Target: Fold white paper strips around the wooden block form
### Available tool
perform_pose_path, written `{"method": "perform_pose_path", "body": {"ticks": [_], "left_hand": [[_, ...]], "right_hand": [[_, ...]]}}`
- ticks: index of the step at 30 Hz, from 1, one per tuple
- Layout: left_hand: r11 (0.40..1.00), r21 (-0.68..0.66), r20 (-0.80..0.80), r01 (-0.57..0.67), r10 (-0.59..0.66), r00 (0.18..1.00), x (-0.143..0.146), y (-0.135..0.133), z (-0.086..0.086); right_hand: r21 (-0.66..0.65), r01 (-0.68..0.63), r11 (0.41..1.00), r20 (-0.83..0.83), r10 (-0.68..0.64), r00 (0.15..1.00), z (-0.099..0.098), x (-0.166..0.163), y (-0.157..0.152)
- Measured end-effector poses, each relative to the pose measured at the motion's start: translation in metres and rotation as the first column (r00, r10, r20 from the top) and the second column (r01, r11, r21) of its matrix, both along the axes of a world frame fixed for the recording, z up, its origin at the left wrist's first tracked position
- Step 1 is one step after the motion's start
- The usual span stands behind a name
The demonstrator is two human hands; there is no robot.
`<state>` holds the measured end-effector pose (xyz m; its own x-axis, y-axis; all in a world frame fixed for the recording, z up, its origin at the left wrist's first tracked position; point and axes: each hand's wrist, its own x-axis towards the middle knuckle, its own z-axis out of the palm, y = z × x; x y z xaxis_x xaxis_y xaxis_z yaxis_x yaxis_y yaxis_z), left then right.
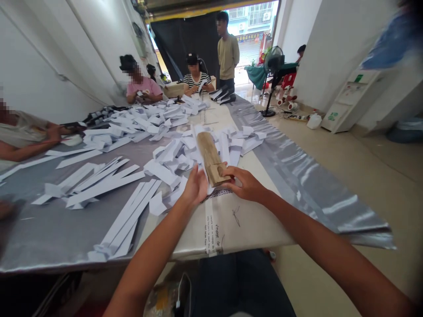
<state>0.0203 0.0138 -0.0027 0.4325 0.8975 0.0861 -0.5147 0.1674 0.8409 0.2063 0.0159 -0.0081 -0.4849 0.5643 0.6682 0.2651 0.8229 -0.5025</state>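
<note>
A long wooden block (209,152) with a rounded far end and a notch near its closer end lies tilted in front of me, over white paper. My right hand (243,182) grips its near end, thumb on top by the notch and fingers at the side. Along the block's left edge is my left hand (195,185), thumb up and fingers apart, slightly blurred; some of its fingers are hidden by the block. White paper shows between that hand and the wood. Folded white paper pieces (168,169) are heaped just beyond and to the left.
Flat paper strips (130,215) lie in bundles on the grey cloth (49,237) at left. A larger paper pile (142,121) spreads farther back. Several people sit or stand around the table. A standing fan (273,61) and a white cabinet (350,101) are at right.
</note>
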Motion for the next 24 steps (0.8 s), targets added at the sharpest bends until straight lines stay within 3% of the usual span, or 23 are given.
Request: {"method": "perform_pose_path", "body": {"ticks": [3,7,11,13,15,17,18,20,24], "left_hand": [[0.999,0.016,-0.071,0.041,-0.04,0.997,0.0,0.002,-0.007],[0.999,0.052,-0.125,-0.016,0.022,0.992,0.004,0.005,-0.014],[0.966,0.227,-0.171,-0.127,0.168,0.971,0.006,0.004,-0.014],[0.87,0.408,-0.13,-0.278,0.357,0.925,0.004,0.002,-0.014],[0.681,0.619,-0.083,-0.392,0.553,0.829,0.001,-0.001,-0.015],[0.503,0.782,-0.079,-0.37,0.667,0.741,0.001,-0.005,-0.016],[0.449,0.831,-0.092,-0.329,0.693,0.715,0.002,-0.007,-0.016],[0.401,0.866,-0.096,-0.298,0.719,0.688,0.007,-0.013,-0.016],[0.41,0.811,-0.048,-0.417,0.757,0.651,0.017,-0.023,-0.014]], "right_hand": [[-0.051,-0.019,0.999,0.083,0.023,0.996,-0.003,-0.002,0.0],[-0.098,0.008,0.995,0.078,-0.001,0.997,-0.006,-0.003,0.002],[-0.131,0.07,0.989,-0.03,-0.074,0.997,-0.005,-0.004,-0.002],[-0.165,0.098,0.981,-0.141,-0.122,0.983,-0.003,-0.004,-0.004],[-0.203,0.11,0.973,-0.252,-0.16,0.954,-0.002,-0.005,-0.006],[-0.223,0.112,0.968,-0.325,-0.183,0.928,-0.003,-0.007,-0.007],[-0.233,0.111,0.966,-0.349,-0.189,0.918,-0.003,-0.008,-0.007],[-0.271,0.078,0.959,-0.387,-0.183,0.904,-0.005,-0.012,-0.009],[-0.362,-0.059,0.93,-0.461,-0.123,0.879,-0.006,-0.018,-0.015]]}}
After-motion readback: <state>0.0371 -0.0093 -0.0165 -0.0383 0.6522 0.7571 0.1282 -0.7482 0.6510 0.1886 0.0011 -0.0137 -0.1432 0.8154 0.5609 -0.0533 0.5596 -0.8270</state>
